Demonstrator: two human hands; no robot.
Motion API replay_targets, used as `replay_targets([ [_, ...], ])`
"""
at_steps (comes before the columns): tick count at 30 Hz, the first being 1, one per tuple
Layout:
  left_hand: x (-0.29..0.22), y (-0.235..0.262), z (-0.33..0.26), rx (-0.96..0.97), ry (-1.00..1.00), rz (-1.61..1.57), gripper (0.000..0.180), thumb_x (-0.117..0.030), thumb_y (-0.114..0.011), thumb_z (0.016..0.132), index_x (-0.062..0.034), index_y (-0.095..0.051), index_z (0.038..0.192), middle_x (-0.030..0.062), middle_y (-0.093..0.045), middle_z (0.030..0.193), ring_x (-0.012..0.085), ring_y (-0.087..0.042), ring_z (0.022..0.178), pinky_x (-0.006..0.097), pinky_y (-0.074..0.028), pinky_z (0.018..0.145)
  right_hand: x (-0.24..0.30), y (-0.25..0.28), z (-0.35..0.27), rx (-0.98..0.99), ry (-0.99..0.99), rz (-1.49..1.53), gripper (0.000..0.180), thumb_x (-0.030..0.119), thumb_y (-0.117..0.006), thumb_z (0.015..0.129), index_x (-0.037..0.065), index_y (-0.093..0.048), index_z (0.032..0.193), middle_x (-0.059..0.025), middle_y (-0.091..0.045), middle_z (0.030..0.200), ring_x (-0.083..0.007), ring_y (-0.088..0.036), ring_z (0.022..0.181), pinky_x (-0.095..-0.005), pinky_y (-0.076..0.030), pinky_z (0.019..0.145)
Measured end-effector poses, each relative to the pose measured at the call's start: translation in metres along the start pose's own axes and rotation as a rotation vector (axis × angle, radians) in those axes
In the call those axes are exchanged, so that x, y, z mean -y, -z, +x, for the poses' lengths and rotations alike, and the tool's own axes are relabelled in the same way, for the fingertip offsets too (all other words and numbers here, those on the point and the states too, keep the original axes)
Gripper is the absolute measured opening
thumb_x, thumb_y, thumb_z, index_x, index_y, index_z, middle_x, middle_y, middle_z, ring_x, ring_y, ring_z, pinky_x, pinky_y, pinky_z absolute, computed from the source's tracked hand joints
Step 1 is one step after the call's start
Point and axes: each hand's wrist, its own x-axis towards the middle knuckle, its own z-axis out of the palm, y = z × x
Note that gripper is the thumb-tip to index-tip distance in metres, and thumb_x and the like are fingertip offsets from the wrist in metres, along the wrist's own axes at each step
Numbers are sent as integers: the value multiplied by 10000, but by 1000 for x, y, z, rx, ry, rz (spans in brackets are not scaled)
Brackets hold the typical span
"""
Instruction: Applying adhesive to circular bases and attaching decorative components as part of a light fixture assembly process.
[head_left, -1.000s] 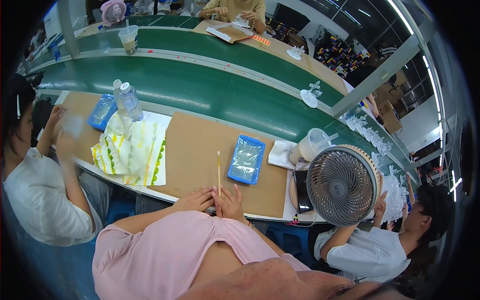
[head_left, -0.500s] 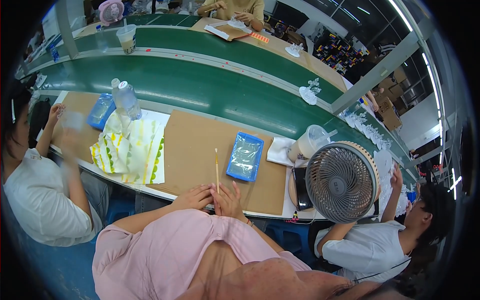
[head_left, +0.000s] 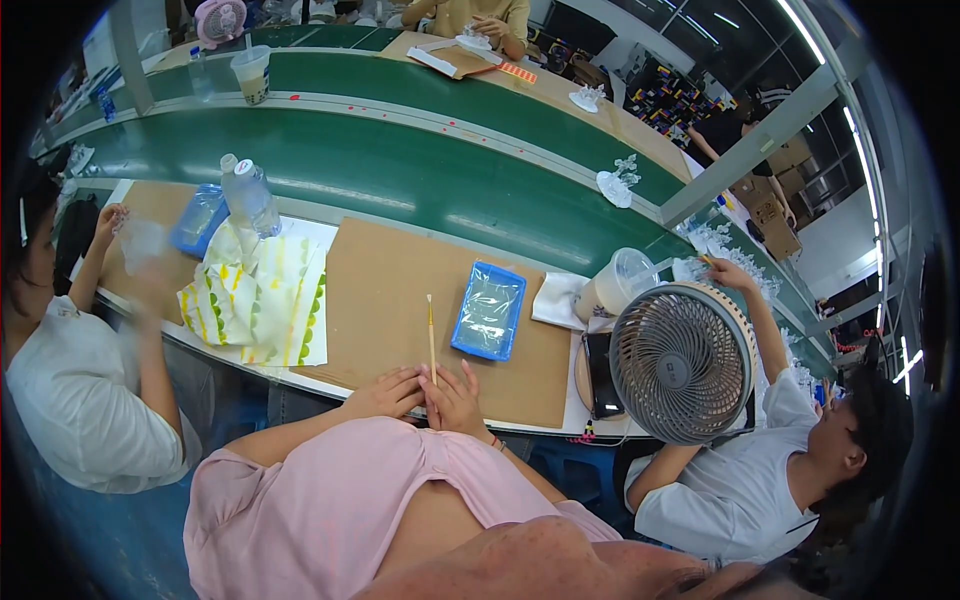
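Observation:
Both my hands rest together at the near edge of the brown cardboard sheet [head_left: 385, 290]. A thin paintbrush [head_left: 431, 335] with a pale wooden handle rises between them, bristles pointing away from me. Its lower end sits in the fingers of my right hand [head_left: 455, 400]. My left hand [head_left: 388, 392] lies beside it, its fingers stretched out and their tips against the right hand. Right of the brush, a blue tray [head_left: 457, 338] holds a clear, film-like covering or contents that I cannot make out.
A grey fan [head_left: 680, 365], a phone [head_left: 602, 375] and a lidded drink cup [head_left: 612, 290] stand to the right. At left are a patterned cloth [head_left: 235, 305], plastic bottles [head_left: 255, 200] and another blue tray [head_left: 200, 218]. Beyond runs a green conveyor belt [head_left: 400, 170] carrying a clear ornament [head_left: 617, 188]. Co-workers sit on both sides.
My hands and the brush stay as they were. The co-worker at right has stretched an arm out past the fan toward the belt. Another person has come into view at the far right.

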Motion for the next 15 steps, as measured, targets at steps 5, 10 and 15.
replay_targets([
  [5,0,-1,-2,17,2,26,477,-312,-559,846,-31,-520,1230,177,-466,1340,334,-422,1294,464,-331,1091,0,-1,0,2,6,-7,404,66,-574,853,81,-547,1255,-72,-576,1300,-239,-530,1216,-552,-238,1098],
  [10,0,0,0,18,-9,39,470,-324,-562,851,-35,-528,1220,170,-480,1332,324,-425,1295,461,-335,1089,0,-1,0,0,2,-5,392,73,-572,858,82,-551,1249,-71,-580,1292,-236,-533,1214,-551,-239,1098],
  [15,0,1,0,32,-18,71,519,-379,-625,827,-41,-544,1214,178,-491,1328,329,-438,1289,463,-341,1085,0,1,0,20,-1,-3,395,73,-569,859,80,-544,1253,-72,-574,1297,-235,-527,1220,-549,-237,1101],
])
